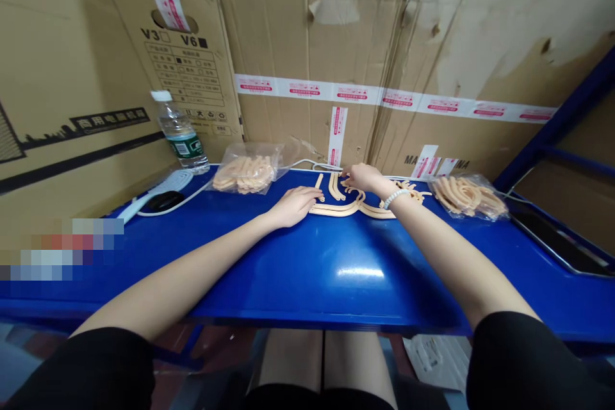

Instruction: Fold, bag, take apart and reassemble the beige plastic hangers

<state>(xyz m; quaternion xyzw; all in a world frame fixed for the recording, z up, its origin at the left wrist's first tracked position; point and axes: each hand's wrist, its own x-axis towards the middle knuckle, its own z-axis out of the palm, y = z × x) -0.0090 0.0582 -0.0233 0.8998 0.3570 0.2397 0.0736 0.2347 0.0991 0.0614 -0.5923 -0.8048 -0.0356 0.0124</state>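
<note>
Slim beige strips with curved ends lie in a pattern on the blue table (307, 275). My left hand (294, 206) rests on the tabletop, fingers stretched out, with its fingertips at the left end of a long beige strip (336, 210). Farther back, my right hand (364, 178), with a pale bead bracelet (396, 197) at its wrist, bends down over the pieces. Its fingers are closed at the upper end of an upright curved strip (335, 187); the exact grip is small and partly hidden. A loose heap of beige pieces (416, 193) lies partly behind the right wrist.
Clear bags of beige pieces lie left (247, 170) and right (468, 197). A water bottle (185, 138), a black mouse-like object (166, 200) and a white cable stand left. A dark tablet-like device (560, 240) lies right. Cardboard (307, 25) walls the back.
</note>
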